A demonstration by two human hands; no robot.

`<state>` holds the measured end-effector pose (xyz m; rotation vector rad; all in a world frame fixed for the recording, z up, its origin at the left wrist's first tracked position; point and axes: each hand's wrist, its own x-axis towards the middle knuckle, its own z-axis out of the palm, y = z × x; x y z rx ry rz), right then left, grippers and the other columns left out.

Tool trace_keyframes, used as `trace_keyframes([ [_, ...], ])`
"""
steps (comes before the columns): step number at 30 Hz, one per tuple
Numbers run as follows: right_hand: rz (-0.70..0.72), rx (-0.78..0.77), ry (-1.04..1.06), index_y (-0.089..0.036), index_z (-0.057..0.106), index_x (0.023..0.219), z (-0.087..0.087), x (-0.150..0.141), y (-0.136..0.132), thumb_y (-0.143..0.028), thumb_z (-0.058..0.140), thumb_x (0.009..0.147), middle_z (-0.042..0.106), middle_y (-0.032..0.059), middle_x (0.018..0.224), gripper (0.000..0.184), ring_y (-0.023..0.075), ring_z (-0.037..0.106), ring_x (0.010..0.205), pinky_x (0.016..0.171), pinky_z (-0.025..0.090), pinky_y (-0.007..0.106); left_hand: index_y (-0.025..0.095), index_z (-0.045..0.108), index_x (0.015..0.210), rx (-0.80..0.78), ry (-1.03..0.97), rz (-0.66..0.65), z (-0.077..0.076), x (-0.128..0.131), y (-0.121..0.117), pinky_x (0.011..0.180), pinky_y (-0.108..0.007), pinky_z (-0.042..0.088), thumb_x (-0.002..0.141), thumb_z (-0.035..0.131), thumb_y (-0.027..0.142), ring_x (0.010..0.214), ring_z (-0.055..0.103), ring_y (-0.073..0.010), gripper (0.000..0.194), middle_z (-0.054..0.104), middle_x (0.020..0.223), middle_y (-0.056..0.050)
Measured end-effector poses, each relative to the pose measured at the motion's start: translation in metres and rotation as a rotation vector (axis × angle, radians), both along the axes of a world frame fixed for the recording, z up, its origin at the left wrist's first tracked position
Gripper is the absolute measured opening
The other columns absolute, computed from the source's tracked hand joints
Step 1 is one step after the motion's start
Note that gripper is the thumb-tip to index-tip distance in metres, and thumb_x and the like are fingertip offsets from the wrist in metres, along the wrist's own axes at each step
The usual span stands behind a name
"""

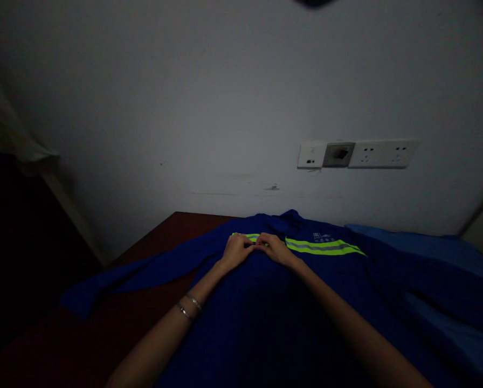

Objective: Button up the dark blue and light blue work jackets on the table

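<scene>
A dark blue work jacket [266, 312] with a yellow-green reflective stripe [322, 246] lies spread flat on a reddish-brown table [160, 237], collar toward the wall. My left hand [236, 251] and my right hand [274, 248] meet at the middle of the chest, just below the collar. Both have fingers curled and pinched on the jacket's front edges where the stripe breaks. A small button or fastener may be between the fingertips, but it is too small to make out. Two thin bracelets [188, 306] ring my left wrist.
A white wall rises right behind the table, with a strip of sockets and a switch plate [357, 154] at the right. One jacket sleeve [116, 283] stretches out left over the tabletop. Lighter blue cloth [435, 253] lies at the right. A pale curtain [7, 134] hangs at the far left.
</scene>
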<state>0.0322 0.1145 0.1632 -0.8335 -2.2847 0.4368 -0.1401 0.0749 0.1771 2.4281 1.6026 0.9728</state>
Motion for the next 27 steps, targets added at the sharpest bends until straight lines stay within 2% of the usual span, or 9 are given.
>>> trace_keyframes([
  [4, 0.015, 0.003, -0.013, -0.017, 0.061, 0.077, -0.001, 0.002, 0.001, -0.02, 0.054, 0.078, 0.058, 0.0031, 0.079, 0.008, 0.0137, 0.053, 0.072, 0.065, 0.038, 0.024, 0.022, 0.07, 0.082, -0.052, -0.036, -0.078, -0.008, -0.006, 0.004, 0.079, -0.027, 0.035, 0.077, 0.056, 0.035, 0.086, 0.057, -0.0185, 0.02, 0.068, 0.086, -0.004],
  [13, 0.015, -0.02, 0.019, -0.017, 0.062, 0.076, -0.003, 0.003, 0.004, -0.023, 0.057, 0.076, 0.059, 0.0024, 0.077, 0.007, 0.0137, 0.053, 0.072, 0.065, 0.038, 0.024, 0.022, 0.069, 0.078, -0.071, 0.001, -0.062, -0.003, -0.008, 0.003, 0.085, -0.03, 0.031, 0.074, 0.06, 0.027, 0.091, 0.054, -0.0182, 0.011, 0.066, 0.089, -0.002],
  [21, 0.001, -0.078, 0.084, -0.017, 0.062, 0.074, -0.001, 0.001, 0.003, -0.024, 0.059, 0.074, 0.059, 0.0017, 0.075, 0.008, 0.0134, 0.052, 0.069, 0.065, 0.038, 0.024, 0.02, 0.063, 0.083, -0.006, 0.073, -0.137, 0.003, -0.011, -0.007, 0.088, -0.031, 0.033, 0.075, 0.055, 0.02, 0.097, 0.051, -0.0185, 0.011, 0.06, 0.097, -0.005],
  [24, -0.012, -0.088, 0.078, -0.017, 0.062, 0.073, -0.001, 0.001, 0.003, -0.023, 0.058, 0.073, 0.06, 0.0015, 0.074, 0.007, 0.0132, 0.052, 0.068, 0.063, 0.038, 0.024, 0.018, 0.064, 0.082, -0.027, 0.042, -0.193, 0.004, -0.011, -0.006, 0.084, -0.028, 0.037, 0.075, 0.053, 0.019, 0.09, 0.053, -0.0178, 0.013, 0.061, 0.092, -0.006],
  [27, -0.018, -0.075, 0.062, -0.017, 0.062, 0.074, 0.0, 0.001, 0.003, -0.023, 0.058, 0.073, 0.059, 0.0017, 0.074, 0.007, 0.0134, 0.052, 0.068, 0.061, 0.037, 0.023, 0.016, 0.066, 0.079, -0.105, -0.069, -0.194, 0.001, -0.009, -0.002, 0.077, -0.025, 0.04, 0.076, 0.052, 0.026, 0.08, 0.056, -0.0159, 0.017, 0.064, 0.084, -0.005],
])
